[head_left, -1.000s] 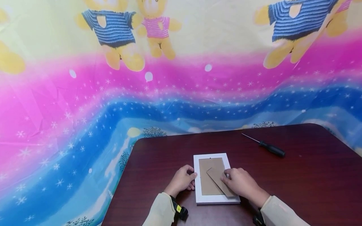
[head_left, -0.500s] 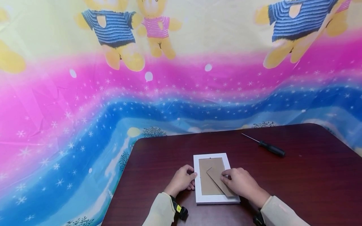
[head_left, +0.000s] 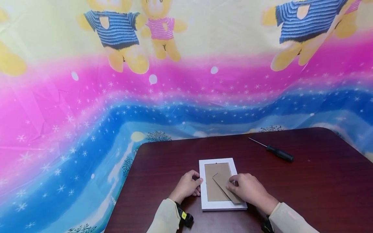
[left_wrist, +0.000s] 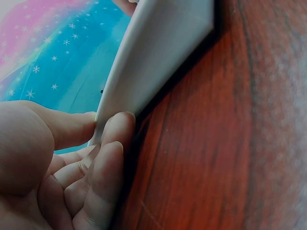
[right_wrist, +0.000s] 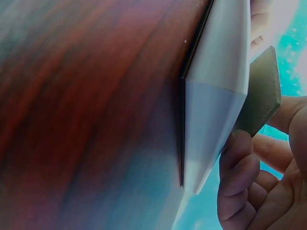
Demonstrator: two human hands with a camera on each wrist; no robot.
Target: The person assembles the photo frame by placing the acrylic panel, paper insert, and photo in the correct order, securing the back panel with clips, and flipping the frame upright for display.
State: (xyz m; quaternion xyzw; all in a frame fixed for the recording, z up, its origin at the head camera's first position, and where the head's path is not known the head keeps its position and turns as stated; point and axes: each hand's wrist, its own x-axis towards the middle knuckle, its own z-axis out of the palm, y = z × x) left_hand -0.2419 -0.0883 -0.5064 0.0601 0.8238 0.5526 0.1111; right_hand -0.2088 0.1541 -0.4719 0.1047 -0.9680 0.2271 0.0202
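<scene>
Fingers point(left_wrist: 108, 167) of the left hand point(head_left: 187, 184) are pinching the white frame point(head_left: 204, 195) by its left edge; the right hand point(head_left: 252, 189) is pinching the cardboard flap point(head_left: 226, 190). Gentle handling should be sparing the card. The frame is lying back-up on the table point(head_left: 166, 161), looking unmoved since the earlier frame; the right hand is shifting barely.

the head view is bright and fairly sharp, while both wrist views are dimmer and softer, the tabletop point(right_wrist: 96, 96) blurred under a bluish sheen in the right one, a dark shadow edging the white frame point(left_wrist: 153, 52) in the left.
</scene>
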